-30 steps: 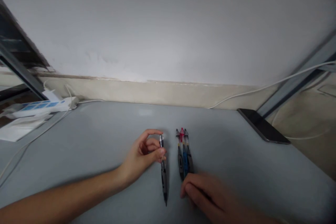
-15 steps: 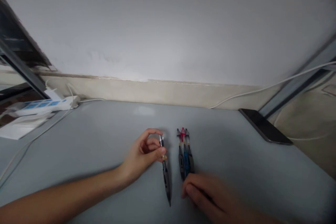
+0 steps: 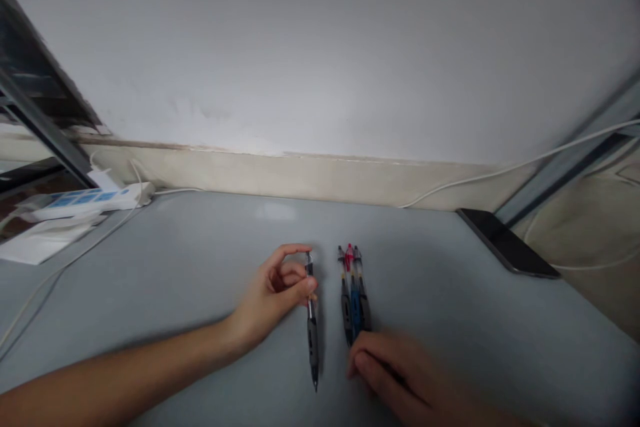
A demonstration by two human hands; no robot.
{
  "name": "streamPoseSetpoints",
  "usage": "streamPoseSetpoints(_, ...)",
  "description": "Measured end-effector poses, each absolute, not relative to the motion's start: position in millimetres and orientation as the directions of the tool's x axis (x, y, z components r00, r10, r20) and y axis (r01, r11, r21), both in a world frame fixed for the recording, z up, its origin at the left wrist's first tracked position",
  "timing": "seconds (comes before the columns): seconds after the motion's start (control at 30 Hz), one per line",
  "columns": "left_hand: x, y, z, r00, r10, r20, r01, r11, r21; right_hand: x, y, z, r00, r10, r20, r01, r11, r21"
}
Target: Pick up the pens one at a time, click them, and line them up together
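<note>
A dark-gripped pen [image 3: 313, 340] points its tip toward me, pinched near its upper end by the thumb and fingers of my left hand [image 3: 275, 293]. My left index finger rests on the pen's top end. To its right, three pens lie side by side: a black one [image 3: 346, 307], one with a pink-red top and blue grip [image 3: 355, 310], and another dark one [image 3: 365, 310]. My right hand [image 3: 390, 370] is closed at their lower ends, covering the tips. What its fingers hold, if anything, is hidden.
A dark phone [image 3: 507, 243] lies at the right edge of the grey table [image 3: 200, 253]. At the left are a white power strip [image 3: 95, 200], white paper [image 3: 45, 240] and a cable [image 3: 85, 253]. A wall [image 3: 320, 67] stands behind.
The pen in my left hand has swung slightly, its tip moving left, and it has turned a little. My right hand has barely moved.
</note>
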State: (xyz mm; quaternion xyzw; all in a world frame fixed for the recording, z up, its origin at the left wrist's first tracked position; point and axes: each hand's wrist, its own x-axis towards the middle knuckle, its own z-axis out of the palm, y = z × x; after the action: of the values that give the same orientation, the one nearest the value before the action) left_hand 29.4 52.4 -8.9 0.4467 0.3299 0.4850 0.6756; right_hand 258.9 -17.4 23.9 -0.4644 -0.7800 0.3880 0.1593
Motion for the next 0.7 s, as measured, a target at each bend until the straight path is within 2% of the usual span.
streamPoseSetpoints(0.17, 29.1, 52.8, -10.9, 0.321, 0.947, -0.011, -0.396, 0.144, 0.907, 260.1, -16.8, 23.7, -0.511, 0.85, -0.132, 0.62, 0.257, -0.741)
streamPoseSetpoints(0.7, 29.5, 53.4, -9.9, 0.306, 0.951, -0.036, -0.377, 0.155, 0.913, 260.7, -24.6, 25.7, -0.488, 0.871, -0.06, 0.642, 0.311, -0.701)
